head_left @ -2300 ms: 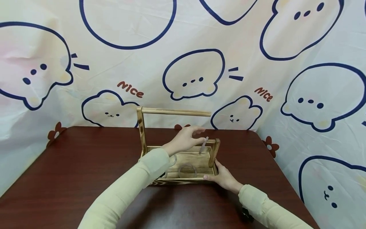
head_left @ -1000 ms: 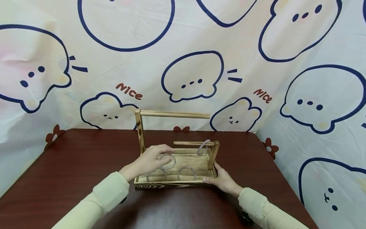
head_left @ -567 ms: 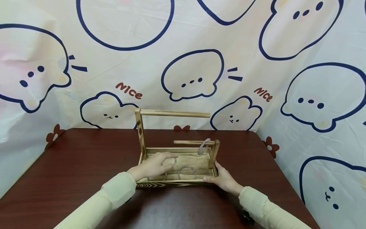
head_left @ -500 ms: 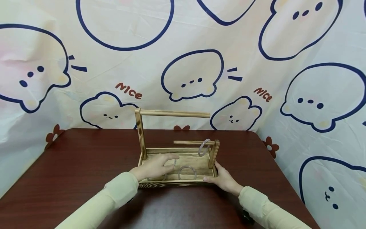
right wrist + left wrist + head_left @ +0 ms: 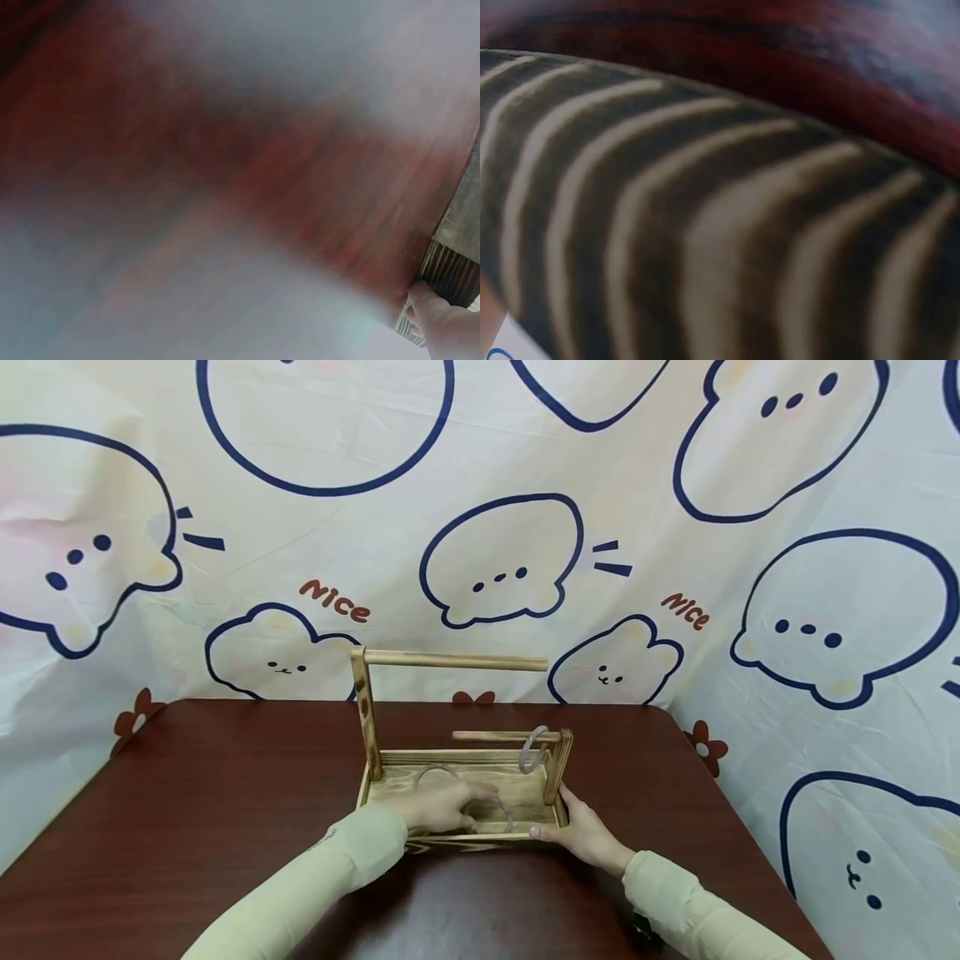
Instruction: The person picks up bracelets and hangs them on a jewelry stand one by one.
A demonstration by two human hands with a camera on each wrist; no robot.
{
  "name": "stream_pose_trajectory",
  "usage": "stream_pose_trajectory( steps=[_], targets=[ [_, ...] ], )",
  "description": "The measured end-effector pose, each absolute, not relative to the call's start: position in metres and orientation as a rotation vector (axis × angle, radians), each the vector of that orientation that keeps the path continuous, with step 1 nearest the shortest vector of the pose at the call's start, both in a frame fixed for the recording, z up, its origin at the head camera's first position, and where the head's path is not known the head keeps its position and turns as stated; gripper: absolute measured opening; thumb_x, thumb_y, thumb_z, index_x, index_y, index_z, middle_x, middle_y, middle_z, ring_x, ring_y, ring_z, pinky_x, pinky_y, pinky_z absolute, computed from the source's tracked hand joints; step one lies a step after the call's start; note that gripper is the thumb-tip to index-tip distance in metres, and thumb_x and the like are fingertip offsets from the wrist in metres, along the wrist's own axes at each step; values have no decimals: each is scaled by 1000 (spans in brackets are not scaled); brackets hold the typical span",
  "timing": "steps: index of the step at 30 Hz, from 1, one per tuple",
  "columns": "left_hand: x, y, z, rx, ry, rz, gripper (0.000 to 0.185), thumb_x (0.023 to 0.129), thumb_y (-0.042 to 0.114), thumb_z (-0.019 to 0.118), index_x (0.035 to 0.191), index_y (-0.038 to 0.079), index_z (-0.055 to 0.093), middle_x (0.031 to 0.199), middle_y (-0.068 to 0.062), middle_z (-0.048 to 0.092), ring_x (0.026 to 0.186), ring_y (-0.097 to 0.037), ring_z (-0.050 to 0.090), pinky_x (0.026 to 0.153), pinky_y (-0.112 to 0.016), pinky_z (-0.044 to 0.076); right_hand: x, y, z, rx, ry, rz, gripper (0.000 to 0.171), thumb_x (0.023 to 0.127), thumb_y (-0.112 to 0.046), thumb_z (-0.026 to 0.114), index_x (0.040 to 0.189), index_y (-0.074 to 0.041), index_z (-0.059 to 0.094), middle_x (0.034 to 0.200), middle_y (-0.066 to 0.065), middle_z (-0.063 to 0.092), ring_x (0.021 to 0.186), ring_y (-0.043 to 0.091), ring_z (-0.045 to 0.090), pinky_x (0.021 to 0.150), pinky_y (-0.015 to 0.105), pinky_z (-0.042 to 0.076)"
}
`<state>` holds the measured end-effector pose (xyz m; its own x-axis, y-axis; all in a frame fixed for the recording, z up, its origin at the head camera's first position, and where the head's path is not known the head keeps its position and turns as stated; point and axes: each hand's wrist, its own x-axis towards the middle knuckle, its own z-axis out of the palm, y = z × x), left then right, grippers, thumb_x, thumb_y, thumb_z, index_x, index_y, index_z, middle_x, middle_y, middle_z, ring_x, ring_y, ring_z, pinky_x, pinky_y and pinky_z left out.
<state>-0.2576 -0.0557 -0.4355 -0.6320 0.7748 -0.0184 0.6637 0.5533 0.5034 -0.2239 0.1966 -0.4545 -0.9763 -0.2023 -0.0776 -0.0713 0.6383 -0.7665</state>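
A wooden jewellery stand [image 5: 397,760] has a shallow tray, a tall bar [image 5: 457,660] and a lower bar [image 5: 487,737]. One clear bangle [image 5: 524,758] hangs on the lower bar near its right post. My left hand [image 5: 442,806] reaches low into the tray, thumb and fingers apart, beside the front right bangle [image 5: 510,817], which it partly covers. Behind that hand lies another bangle [image 5: 437,767]; the tray's front left corner is hidden by the hand and sleeve. With thumb on the front wall, my right hand [image 5: 588,835] grips the tray's right end.
The stand sits on a dark red-brown table [image 5: 225,777]. A cartoon-printed cloth [image 5: 390,543] rises behind and at both sides. The tray's striped outer wall [image 5: 705,225] fills much of the left wrist view.
After leaving a bangle on the lower bar, my left hand drew back to the tray's left, then moved right toward the front right bangle. My right hand keeps its place.
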Motion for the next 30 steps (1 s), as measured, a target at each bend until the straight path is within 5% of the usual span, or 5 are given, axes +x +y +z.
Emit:
stream_pose_trajectory(
  steps=[9,30],
  targets=[
    [-259,-50,-437,1141,2523,633,51,82,3,65,131,3,50,135,-9,50,127,-25,43,104,-37,36,-224,196,-455,-225,2708,-1247,102,72,-37,77,146,0,17,144,21,33,132,34,31,104,50,31],
    [-265,-44,-437,1116,2729,516,53,85,23,65,131,1,49,135,-12,50,121,-25,49,101,-36,39,-225,196,-454,-223,2691,-1257,101,72,-37,77,146,0,17,145,21,32,133,34,30,104,50,30]
  ],
)
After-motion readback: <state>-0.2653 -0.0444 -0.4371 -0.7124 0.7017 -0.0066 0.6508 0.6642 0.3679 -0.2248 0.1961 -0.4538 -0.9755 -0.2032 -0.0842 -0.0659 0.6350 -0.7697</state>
